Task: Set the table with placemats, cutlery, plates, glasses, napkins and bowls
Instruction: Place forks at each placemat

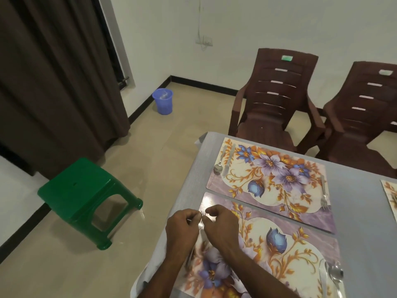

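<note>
Both hands meet over the left end of the near placemat (290, 252). Left hand (182, 230) and right hand (221, 224) each have fingers curled, pinching a slim metal fork (200, 220) between them; tines point far, handle runs near under the left palm. Fork sits at the mat's left edge; whether it touches the mat can't be told.

Placemats: 3 in view, glossy, rectangular, floral print in purple, blue and orange. Far placemat (268, 181) lies just beside the near one; a third placemat (390, 194) is cut off at the right edge.

Cutlery, all shiny metal: far mat carries 1 spoon (219, 164) and 1 knife (227, 162) at its left end, 1 fork (324, 195) at its right end. Near mat has 1 spoon (335, 274) and 1 knife (322, 278) at its right end.

Table (361, 211): smooth grey top.

Beyond it: 2 brown slatted plastic chairs (272, 93). On the tiled floor: 1 green plastic stool (83, 190), square top; 1 blue ribbed bin (162, 101). Dark pleated curtain (53, 72) far left.
</note>
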